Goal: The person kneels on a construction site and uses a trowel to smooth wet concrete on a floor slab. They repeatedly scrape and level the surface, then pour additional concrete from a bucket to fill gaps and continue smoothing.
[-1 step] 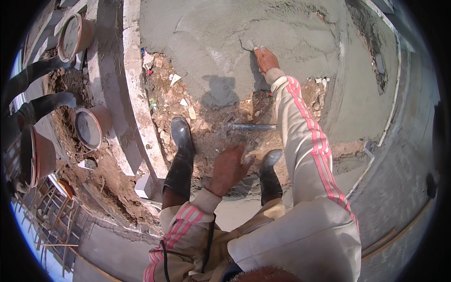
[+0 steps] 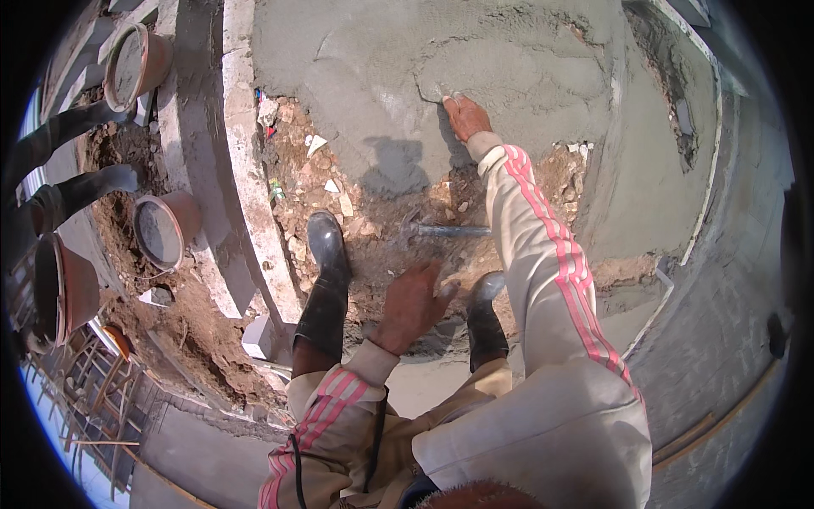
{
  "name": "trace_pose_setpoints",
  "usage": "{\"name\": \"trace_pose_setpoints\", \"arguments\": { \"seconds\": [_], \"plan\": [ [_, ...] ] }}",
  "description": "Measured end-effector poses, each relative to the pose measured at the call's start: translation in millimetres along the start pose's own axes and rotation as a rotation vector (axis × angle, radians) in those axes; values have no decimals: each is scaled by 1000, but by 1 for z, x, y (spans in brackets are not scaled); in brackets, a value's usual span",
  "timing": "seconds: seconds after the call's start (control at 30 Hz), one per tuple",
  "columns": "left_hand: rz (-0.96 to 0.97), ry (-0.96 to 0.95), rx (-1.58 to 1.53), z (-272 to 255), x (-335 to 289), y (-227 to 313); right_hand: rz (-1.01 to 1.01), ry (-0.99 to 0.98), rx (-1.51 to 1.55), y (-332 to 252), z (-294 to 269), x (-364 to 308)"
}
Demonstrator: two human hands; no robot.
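My right hand reaches forward, closed round what looks like a trowel. Its blade is smeared with grey mortar and hard to tell from the wet cement it rests on. Between my boots, my left hand hangs with thumb apart from the fingers, holding nothing. Just past it, a grey pipe lies across rubble and soil at the cement's near edge.
My black rubber boots stand on the soil. A pale concrete edging runs along the left. Beyond it are several mortar buckets and another person's dark-gloved arms or boots. Timber strips lie lower right.
My right hand has shifted a little to the left and slightly nearer, and the trowel has slid left over the wet cement with it. My left hand has stayed put.
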State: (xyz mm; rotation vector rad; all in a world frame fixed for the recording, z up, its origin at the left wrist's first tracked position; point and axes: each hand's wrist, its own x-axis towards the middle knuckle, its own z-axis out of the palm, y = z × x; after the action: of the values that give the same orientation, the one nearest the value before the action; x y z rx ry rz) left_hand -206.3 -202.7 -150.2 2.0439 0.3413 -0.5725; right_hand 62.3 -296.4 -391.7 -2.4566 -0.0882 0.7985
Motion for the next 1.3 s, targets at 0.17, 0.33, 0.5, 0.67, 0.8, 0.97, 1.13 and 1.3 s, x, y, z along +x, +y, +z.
{"name": "trace_pose_setpoints", "arguments": {
  "seconds": [0.17, 0.33, 0.5, 0.67, 0.8, 0.97, 1.13, 1.3],
  "plan": [
    [-14, 45, 12, -3, -1, -7, -243, -419, -307, -49, 42, -106],
    [-83, 20, -14, -11, 1, -11, -278, -176, -605, -8, 7, -108],
    [-67, 50, -34, -20, 0, -15, 45, 337, -562, 79, -77, -11],
    [-92, 20, -41, -34, -1, -10, 319, 204, 15, 63, -79, 63],
    [-101, 22, -114, -38, -8, -16, 74, 17, 55, -50, 17, 33],
    [-119, -34, -40, -56, -11, -29, -186, -355, -249, -115, 76, -79],
    [-119, 34, -40, -45, -18, -42, -319, -288, -251, -107, 20, -142],
    [-125, 73, 8, -47, -11, -28, -586, 214, -113, -143, -89, -172]
  ]
}}
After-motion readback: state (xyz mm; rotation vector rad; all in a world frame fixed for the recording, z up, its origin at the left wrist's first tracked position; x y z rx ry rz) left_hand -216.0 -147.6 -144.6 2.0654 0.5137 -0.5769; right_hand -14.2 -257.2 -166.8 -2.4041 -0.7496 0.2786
